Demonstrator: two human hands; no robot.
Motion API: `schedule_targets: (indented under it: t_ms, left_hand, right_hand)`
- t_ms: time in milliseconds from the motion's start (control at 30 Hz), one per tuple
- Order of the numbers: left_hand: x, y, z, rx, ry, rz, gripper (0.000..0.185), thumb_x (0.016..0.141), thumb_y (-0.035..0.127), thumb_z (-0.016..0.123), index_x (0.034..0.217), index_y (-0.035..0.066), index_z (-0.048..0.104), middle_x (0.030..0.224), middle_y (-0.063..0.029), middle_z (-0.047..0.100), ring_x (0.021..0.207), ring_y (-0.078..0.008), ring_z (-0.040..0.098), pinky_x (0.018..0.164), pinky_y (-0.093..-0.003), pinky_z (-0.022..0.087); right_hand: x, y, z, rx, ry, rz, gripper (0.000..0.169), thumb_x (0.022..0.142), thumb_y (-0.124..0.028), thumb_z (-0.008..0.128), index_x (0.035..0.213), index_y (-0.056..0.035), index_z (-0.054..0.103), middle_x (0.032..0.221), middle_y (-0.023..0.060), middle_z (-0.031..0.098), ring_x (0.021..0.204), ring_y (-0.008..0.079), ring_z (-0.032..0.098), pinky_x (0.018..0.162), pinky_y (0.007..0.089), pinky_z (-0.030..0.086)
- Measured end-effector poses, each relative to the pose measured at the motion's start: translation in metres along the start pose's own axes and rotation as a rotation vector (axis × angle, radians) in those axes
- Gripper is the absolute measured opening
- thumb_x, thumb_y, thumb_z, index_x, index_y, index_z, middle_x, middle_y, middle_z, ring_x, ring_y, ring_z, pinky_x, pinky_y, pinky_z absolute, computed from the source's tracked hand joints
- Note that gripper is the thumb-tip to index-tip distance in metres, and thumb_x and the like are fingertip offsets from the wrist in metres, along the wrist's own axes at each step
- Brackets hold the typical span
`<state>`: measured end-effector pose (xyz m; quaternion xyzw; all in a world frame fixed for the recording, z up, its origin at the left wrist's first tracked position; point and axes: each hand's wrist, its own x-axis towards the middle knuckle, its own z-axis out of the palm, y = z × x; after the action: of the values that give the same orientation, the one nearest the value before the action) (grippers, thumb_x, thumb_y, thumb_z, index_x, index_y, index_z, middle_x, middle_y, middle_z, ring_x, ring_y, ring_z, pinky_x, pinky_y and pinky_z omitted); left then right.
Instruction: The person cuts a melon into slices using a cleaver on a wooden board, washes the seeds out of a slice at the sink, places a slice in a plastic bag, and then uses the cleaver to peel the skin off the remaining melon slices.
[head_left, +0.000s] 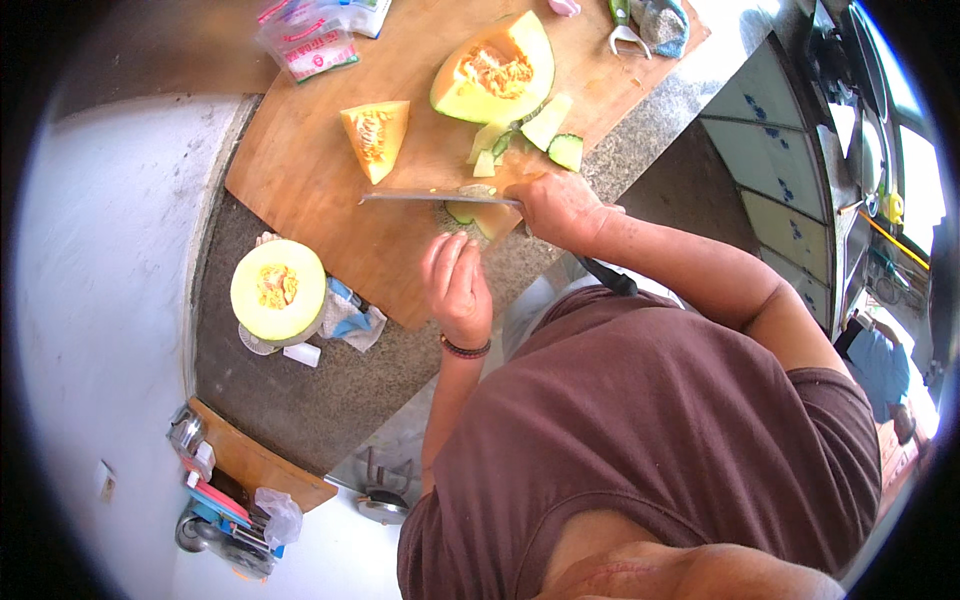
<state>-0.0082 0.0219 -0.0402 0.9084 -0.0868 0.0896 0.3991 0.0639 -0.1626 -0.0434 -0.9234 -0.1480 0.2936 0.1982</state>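
Observation:
My right hand (559, 210) grips the handle of a kitchen knife (435, 196), whose blade is seen nearly edge-on, pointing left. Beneath and beside the blade lies a melon piece with green rind (491, 217), partly hidden. My left hand (456, 281), with a beaded bracelet, is just below that piece, fingers loosely curled and nothing visible in them. A seeded melon wedge (375, 139) lies on the wooden cutting board (300, 150). Beyond it sits a large melon chunk with seeds (495, 71), with rind pieces (547, 124) close to its right.
A halved melon (277, 289) stands left of the board, near a cloth (352, 315). Plastic packets (311, 41) lie at the board's far edge. A green-handled peeler (624, 30) and a blue-grey cloth (664, 26) are at the upper right. A person (881, 360) is in the right background.

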Motion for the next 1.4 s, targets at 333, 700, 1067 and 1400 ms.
schedule_targets:
  t_ms: [333, 700, 1067, 1400]
  left_hand:
    - [0.016, -0.015, -0.016, -0.037, -0.131, 0.117, 0.021, 0.073, -0.009, 0.061, 0.092, -0.002, 0.067, 0.102, -0.0115, 0.064, 0.104, -0.0301, 0.058, 0.09, -0.039, 0.048]
    - [0.008, -0.019, -0.012, 0.087, -0.125, 0.09, 0.027, 0.076, -0.007, 0.063, 0.1, 0.003, 0.071, 0.101, -0.0106, 0.067, 0.099, -0.0296, 0.062, 0.09, -0.0403, 0.047]
    - [0.011, -0.013, -0.008, 0.015, -0.122, 0.059, 0.025, 0.075, -0.008, 0.063, 0.097, 0.0, 0.07, 0.1, -0.0105, 0.067, 0.099, -0.0299, 0.062, 0.087, -0.0395, 0.049]
    - [0.02, -0.012, -0.003, -0.048, -0.101, 0.146, 0.028, 0.069, -0.009, 0.058, 0.096, -0.005, 0.066, 0.105, -0.0157, 0.064, 0.104, -0.033, 0.059, 0.09, -0.0404, 0.049]
  right_hand:
    - [0.005, 0.005, -0.034, -0.1, -0.01, 0.067, 0.018, 0.078, -0.013, 0.056, 0.091, -0.0114, 0.068, 0.077, 0.0153, 0.067, 0.073, 0.0325, 0.068, 0.063, 0.0429, 0.054]
    - [-0.022, -0.033, -0.1, -0.262, -0.144, -0.186, 0.015, 0.077, -0.012, 0.059, 0.091, -0.012, 0.064, 0.07, 0.013, 0.064, 0.069, 0.032, 0.066, 0.063, 0.0428, 0.052]
    - [0.003, -0.042, -0.075, -0.373, -0.141, -0.252, 0.01, 0.075, -0.012, 0.06, 0.084, -0.0083, 0.064, 0.073, 0.012, 0.066, 0.069, 0.0268, 0.068, 0.06, 0.0386, 0.054]
    - [0.026, -0.036, -0.079, -0.358, -0.239, -0.233, 0.014, 0.078, -0.013, 0.058, 0.091, -0.0114, 0.063, 0.074, 0.0108, 0.066, 0.07, 0.0303, 0.067, 0.063, 0.0419, 0.053]
